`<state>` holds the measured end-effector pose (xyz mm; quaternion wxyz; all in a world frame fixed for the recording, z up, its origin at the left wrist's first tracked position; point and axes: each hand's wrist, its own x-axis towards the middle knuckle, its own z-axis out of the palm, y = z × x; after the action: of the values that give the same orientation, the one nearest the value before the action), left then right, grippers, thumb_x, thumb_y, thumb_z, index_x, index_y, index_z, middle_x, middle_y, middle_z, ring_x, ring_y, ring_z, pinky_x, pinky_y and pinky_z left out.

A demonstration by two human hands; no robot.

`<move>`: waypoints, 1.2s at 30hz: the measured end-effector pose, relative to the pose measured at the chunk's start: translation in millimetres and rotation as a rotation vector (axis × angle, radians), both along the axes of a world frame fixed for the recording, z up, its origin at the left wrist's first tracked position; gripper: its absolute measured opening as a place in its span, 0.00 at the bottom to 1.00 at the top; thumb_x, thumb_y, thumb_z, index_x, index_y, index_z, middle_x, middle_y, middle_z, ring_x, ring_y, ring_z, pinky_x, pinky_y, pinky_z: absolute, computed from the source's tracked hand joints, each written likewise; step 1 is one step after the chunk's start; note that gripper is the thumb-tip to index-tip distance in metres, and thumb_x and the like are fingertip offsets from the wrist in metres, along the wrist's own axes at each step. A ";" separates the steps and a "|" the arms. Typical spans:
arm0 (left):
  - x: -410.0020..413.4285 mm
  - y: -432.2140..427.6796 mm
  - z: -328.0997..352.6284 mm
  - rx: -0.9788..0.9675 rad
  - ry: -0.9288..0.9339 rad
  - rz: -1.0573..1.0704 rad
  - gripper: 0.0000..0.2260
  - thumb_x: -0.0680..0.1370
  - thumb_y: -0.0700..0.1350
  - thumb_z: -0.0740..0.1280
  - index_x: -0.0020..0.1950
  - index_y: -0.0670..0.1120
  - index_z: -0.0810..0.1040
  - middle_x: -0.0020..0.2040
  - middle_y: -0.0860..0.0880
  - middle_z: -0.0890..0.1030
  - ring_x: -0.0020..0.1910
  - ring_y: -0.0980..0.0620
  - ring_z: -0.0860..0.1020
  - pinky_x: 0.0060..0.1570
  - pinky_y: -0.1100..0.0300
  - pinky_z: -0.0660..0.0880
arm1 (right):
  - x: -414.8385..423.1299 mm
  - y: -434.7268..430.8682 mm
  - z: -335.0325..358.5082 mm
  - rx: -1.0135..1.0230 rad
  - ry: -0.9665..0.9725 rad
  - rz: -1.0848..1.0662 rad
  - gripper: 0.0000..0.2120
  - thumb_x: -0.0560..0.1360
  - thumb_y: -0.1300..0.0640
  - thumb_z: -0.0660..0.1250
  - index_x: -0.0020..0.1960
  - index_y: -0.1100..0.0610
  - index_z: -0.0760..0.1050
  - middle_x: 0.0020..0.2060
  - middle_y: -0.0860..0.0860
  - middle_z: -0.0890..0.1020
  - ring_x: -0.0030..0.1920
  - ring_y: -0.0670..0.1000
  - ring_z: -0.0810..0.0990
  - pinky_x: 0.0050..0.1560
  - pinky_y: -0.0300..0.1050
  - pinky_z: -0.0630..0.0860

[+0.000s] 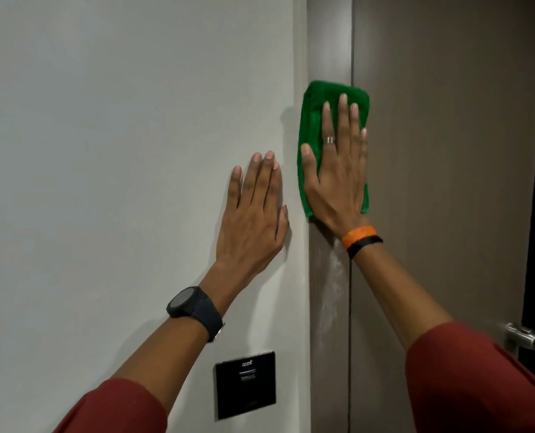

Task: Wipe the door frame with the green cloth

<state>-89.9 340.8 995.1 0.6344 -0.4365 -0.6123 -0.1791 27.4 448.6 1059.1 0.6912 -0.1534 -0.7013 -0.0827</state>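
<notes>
**Green cloth pressing flat against the door frame**

Nearest the lens: two dark red sleeves (pixel 478 379), reaching up and forward. Right hand (pixel 338 179) lying open, fingers spread, not clenching but pinning the folded green microfibre cloth (pixel 316 98) flat onto the grey-brown vertical door frame (pixel 328 42). Left hand (pixel 253 214) resting open and empty on the pale grey painted wall (pixel 103 120) just beside the frame — bracing, by the look of it.

Likely risks: cloth slipping out from under a flat palm on a fast stroke, or drifting sideways onto the wall or the brown door leaf (pixel 447 151), missing the frame's edges. Whitish streaks (pixel 334 292) showing lower on the frame — possibly residue needing another pass.

Also around: black square wall panel (pixel 245 384) low on the wall, metal door handle (pixel 520 335) at right — neither blocking the stroke.
</notes>
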 end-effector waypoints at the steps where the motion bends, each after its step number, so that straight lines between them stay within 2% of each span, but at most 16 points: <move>1: -0.1 0.5 -0.1 0.002 0.000 0.001 0.30 0.86 0.49 0.53 0.85 0.36 0.50 0.86 0.37 0.52 0.85 0.39 0.50 0.84 0.38 0.50 | 1.3 1.2 10.3 0.001 -0.002 0.000 0.31 0.87 0.46 0.54 0.85 0.57 0.52 0.86 0.59 0.53 0.86 0.59 0.48 0.87 0.62 0.45; 6: -3.6 3.2 -1.7 0.026 -0.003 -0.007 0.30 0.86 0.48 0.54 0.85 0.36 0.51 0.85 0.37 0.52 0.85 0.39 0.50 0.84 0.39 0.51 | 0.5 4.2 13.4 0.014 -0.008 -0.012 0.31 0.86 0.47 0.57 0.85 0.57 0.53 0.86 0.58 0.53 0.86 0.59 0.49 0.87 0.62 0.47; 13: 0.7 0.9 -12.0 -0.027 -0.021 0.023 0.29 0.87 0.47 0.50 0.85 0.36 0.47 0.86 0.37 0.49 0.85 0.39 0.48 0.84 0.38 0.49 | 2.2 5.6 -120.1 -0.008 -0.088 -0.009 0.33 0.85 0.45 0.55 0.86 0.57 0.51 0.86 0.57 0.52 0.87 0.58 0.47 0.87 0.64 0.47; 15: 1.3 0.4 -12.9 -0.037 -0.020 0.025 0.29 0.87 0.47 0.49 0.85 0.36 0.47 0.86 0.37 0.48 0.85 0.39 0.47 0.84 0.38 0.48 | 2.5 4.8 -133.6 -0.020 -0.105 -0.013 0.34 0.84 0.45 0.56 0.86 0.56 0.51 0.86 0.57 0.51 0.87 0.57 0.47 0.86 0.64 0.48; 18: 0.3 1.4 -14.1 -0.030 -0.006 0.018 0.29 0.86 0.47 0.49 0.85 0.35 0.48 0.86 0.36 0.49 0.85 0.38 0.48 0.83 0.37 0.50 | 3.2 7.7 -97.0 0.012 -0.094 -0.001 0.36 0.82 0.47 0.59 0.85 0.57 0.52 0.86 0.58 0.52 0.87 0.58 0.47 0.86 0.65 0.48; 23: -0.6 4.2 -14.5 -0.007 0.009 -0.005 0.28 0.86 0.46 0.48 0.85 0.35 0.48 0.86 0.37 0.50 0.85 0.39 0.49 0.83 0.37 0.53 | 2.1 8.4 25.8 0.021 -0.054 -0.023 0.37 0.82 0.48 0.61 0.86 0.56 0.50 0.86 0.58 0.51 0.86 0.59 0.48 0.86 0.65 0.48; 26: -0.6 3.3 -13.8 0.001 0.003 -0.011 0.28 0.86 0.46 0.49 0.85 0.36 0.49 0.86 0.38 0.51 0.85 0.40 0.49 0.83 0.39 0.53 | 2.0 6.1 39.1 0.023 -0.063 -0.032 0.37 0.81 0.48 0.59 0.86 0.54 0.50 0.86 0.57 0.51 0.86 0.59 0.48 0.86 0.65 0.49; 29: -1.7 2.3 -20.4 0.000 0.001 -0.017 0.29 0.86 0.45 0.51 0.85 0.36 0.50 0.86 0.37 0.52 0.85 0.39 0.51 0.83 0.39 0.53 | -0.2 3.5 -7.8 0.016 -0.054 -0.043 0.36 0.82 0.48 0.58 0.86 0.54 0.50 0.86 0.58 0.51 0.86 0.59 0.47 0.86 0.65 0.48; 34: 2.0 -1.2 -51.1 -0.028 -0.041 -0.012 0.30 0.86 0.47 0.51 0.85 0.37 0.49 0.86 0.38 0.50 0.85 0.40 0.50 0.83 0.39 0.51 | 5.1 2.3 -145.8 -0.027 -0.149 -0.024 0.37 0.81 0.46 0.58 0.86 0.54 0.50 0.86 0.57 0.48 0.87 0.58 0.44 0.85 0.67 0.48; 36: 3.4 0.1 -63.0 -0.044 -0.035 0.002 0.30 0.86 0.47 0.51 0.85 0.37 0.49 0.86 0.38 0.50 0.85 0.40 0.49 0.83 0.39 0.50 | 6.2 3.2 -168.7 -0.025 -0.172 -0.036 0.36 0.81 0.46 0.58 0.86 0.55 0.52 0.86 0.57 0.49 0.87 0.59 0.45 0.85 0.68 0.49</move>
<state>-86.5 340.9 932.1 0.6140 -0.4465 -0.6276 -0.1726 33.6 451.8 890.4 0.6249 -0.1667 -0.7562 -0.0993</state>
